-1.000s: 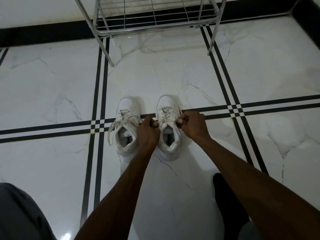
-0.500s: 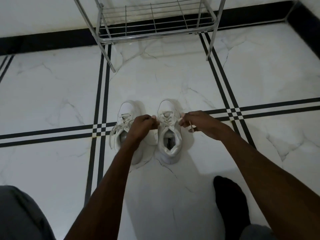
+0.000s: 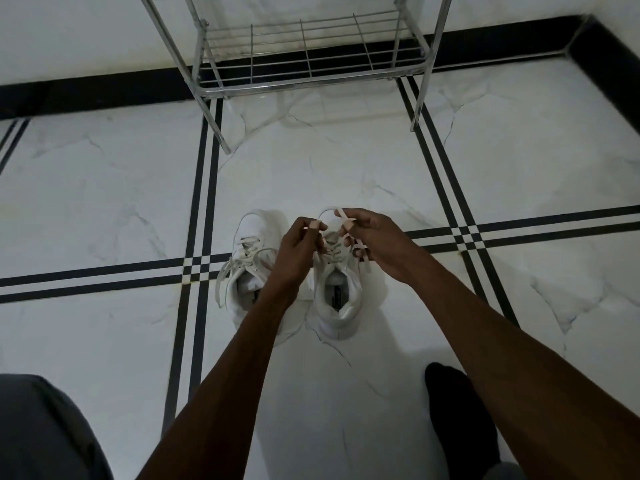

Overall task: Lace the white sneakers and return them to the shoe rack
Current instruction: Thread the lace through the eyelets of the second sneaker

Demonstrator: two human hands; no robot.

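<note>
Two white sneakers are being kept side by side on the marble floor point(image 3: 346, 174), toes pointing toward the shoe rack point(image 3: 311, 81), which is standing well apart from them against the wall, its wire shelf bare. The right sneaker point(image 3: 337, 292) is being worked on: one lace end point(image 3: 360, 247) is being pinched by the right hand point(image 3: 374, 237) between thumb and fingers, closed on it above the shoe's tongue, with the strand hanging down beside the hand. The left hand point(image 3: 298, 247) is being held closed too, a second bit of lace point(image 3: 315, 224) being gripped at its fingertips just beside the right hand. Both hands are being held over the front of the right sneaker, nearly touching each other. The left sneaker point(image 3: 247, 271) is being left alone, its laces lying loose and drooping over its side; its heel is being partly covered by the left forearm. A dark sock point(image 3: 460, 420) is being shown at lower right, a grey trouser knee point(image 3: 41, 431) at lower left.
</note>
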